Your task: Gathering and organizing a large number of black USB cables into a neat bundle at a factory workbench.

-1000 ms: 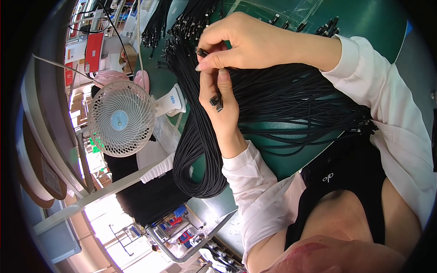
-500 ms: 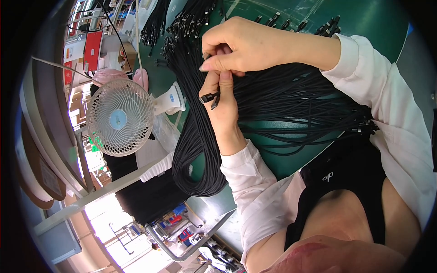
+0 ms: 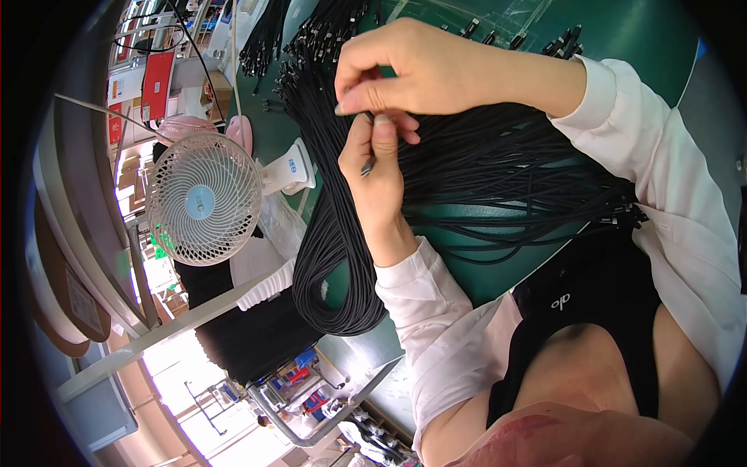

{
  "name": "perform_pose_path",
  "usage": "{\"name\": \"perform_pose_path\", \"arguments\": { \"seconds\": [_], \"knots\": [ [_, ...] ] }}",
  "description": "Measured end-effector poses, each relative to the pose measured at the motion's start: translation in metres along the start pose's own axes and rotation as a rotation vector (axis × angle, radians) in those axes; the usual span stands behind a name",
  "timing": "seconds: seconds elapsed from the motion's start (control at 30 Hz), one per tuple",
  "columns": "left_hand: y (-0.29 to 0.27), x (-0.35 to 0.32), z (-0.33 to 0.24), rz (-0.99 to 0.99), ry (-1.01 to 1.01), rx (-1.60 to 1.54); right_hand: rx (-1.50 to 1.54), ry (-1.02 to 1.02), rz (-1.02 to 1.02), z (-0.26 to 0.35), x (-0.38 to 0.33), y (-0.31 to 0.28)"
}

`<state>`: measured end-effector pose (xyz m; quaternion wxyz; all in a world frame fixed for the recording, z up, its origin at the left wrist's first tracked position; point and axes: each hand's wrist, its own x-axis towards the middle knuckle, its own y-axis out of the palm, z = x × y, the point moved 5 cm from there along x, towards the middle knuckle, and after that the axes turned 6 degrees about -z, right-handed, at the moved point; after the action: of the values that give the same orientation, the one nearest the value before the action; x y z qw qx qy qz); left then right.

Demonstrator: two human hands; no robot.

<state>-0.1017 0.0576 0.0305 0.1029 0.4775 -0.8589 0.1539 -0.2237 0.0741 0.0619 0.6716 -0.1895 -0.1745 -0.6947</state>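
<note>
My left hand (image 3: 375, 175) is closed, its thumb pressed to the bent fingers. Out of its palm side pokes the small metal-tipped end of a black cable (image 3: 367, 166). Just above, my right hand (image 3: 420, 74) is curled with thumb and forefinger pinched together; what sits in that pinch is hidden. The fingertips of both hands nearly touch. Under and beside them lies a large bundle of black cables (image 3: 482, 171), spread to the right. Another looped bundle of black cables (image 3: 334, 288) hangs down in a bend left of my left wrist.
Green table surface (image 3: 622, 74) runs beneath the cables. More cable bundles with plugs (image 3: 327, 35) lie at the far side, and loose plugs (image 3: 560, 43) at the far right. A white fan (image 3: 204, 198) stands at the left, beside a metal rail (image 3: 156, 335).
My right hand has shifted slightly left and up, and its lower fingers have spread. Of the plugs jutting from my left hand, only one small end now shows.
</note>
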Motion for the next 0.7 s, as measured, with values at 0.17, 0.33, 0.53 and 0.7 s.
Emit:
{"name": "perform_pose_path", "arguments": {
  "seconds": [0.17, 0.33, 0.53, 0.7],
  "knots": [
    [0.000, -0.004, -0.001, -0.043, 0.000, 0.078, 0.061, 0.045, 0.075, -0.007, -0.003, 0.004],
    [0.003, -0.003, 0.007, -0.038, -0.020, 0.061, -0.238, -0.148, 0.016, -0.013, -0.003, 0.003],
    [0.006, 0.000, 0.007, -0.062, -0.128, -0.030, -0.326, -0.447, 0.184, 0.011, -0.008, 0.010],
    [0.000, -0.001, 0.008, -0.162, -0.070, -0.093, -0.375, -0.543, 0.238, 0.018, -0.006, 0.013]
  ]
}}
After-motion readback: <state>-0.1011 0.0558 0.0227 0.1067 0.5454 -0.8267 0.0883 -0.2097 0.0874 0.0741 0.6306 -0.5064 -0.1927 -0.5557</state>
